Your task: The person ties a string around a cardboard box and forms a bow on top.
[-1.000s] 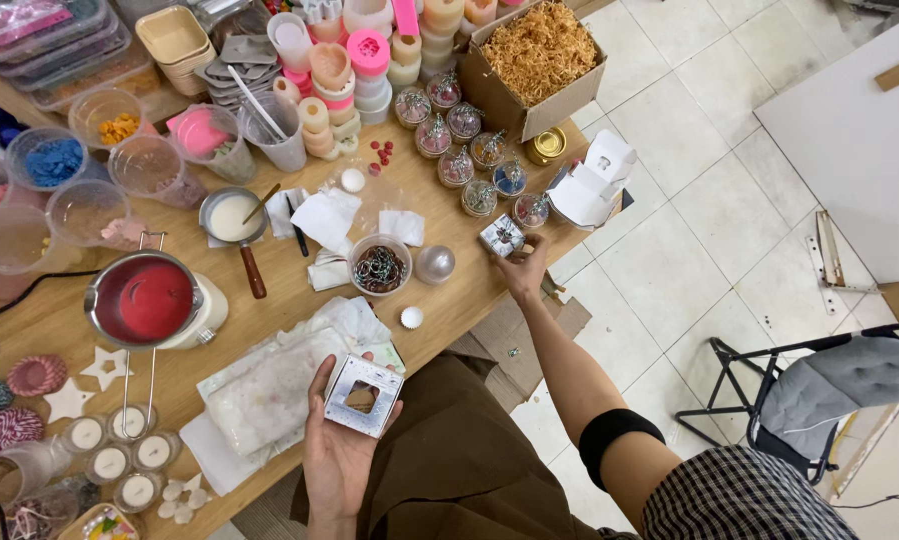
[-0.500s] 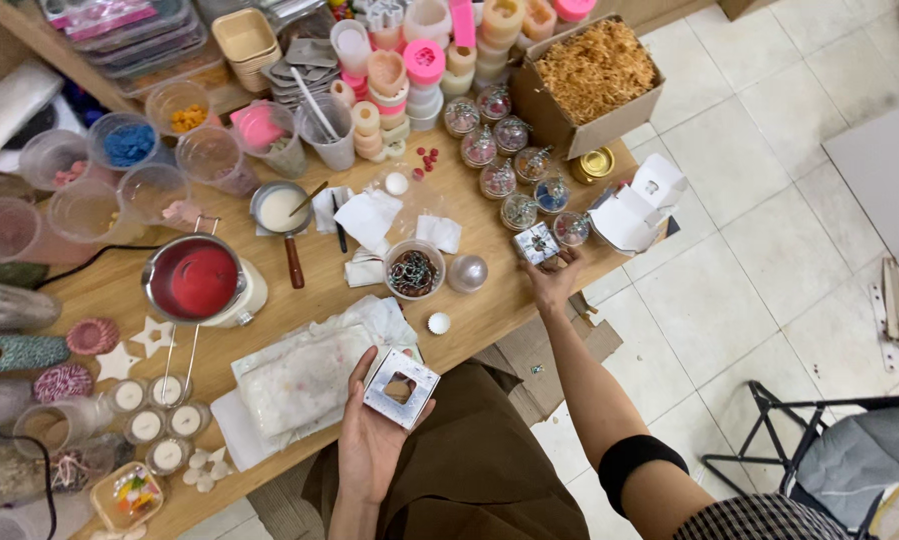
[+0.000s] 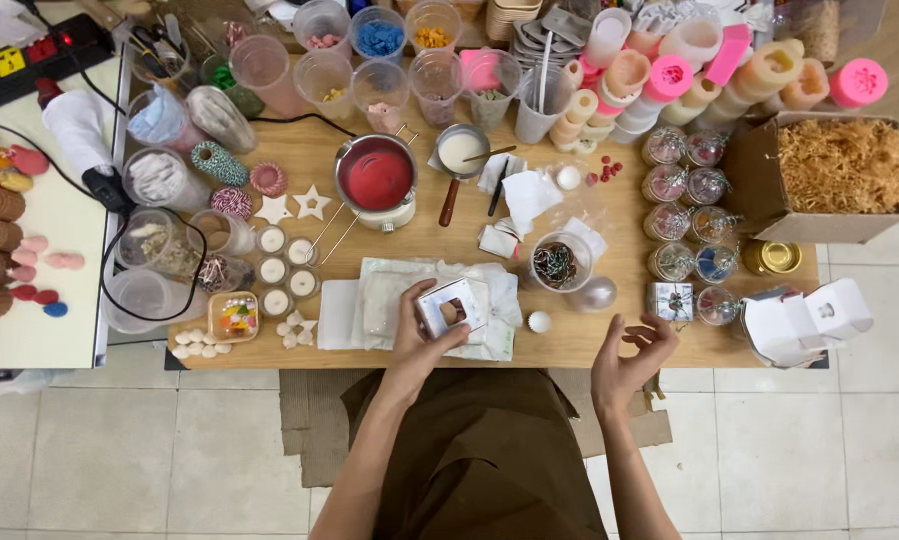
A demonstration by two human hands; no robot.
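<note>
Small white box [image 3: 451,306] between left hand [image 3: 421,335] fingers [image 3: 411,297].

Wooden table [image 3: 429,225], pale tiled floor [image 3: 149,460].

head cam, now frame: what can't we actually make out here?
- Small white box in the left hand: its contents are too small; only something brown shows in the window.
- Right hand: empty, fingers curled; palm side is turned away.
- Cardboard box: straw filling hides anything beneath.
- Cups along the top edge are cut off.
</note>
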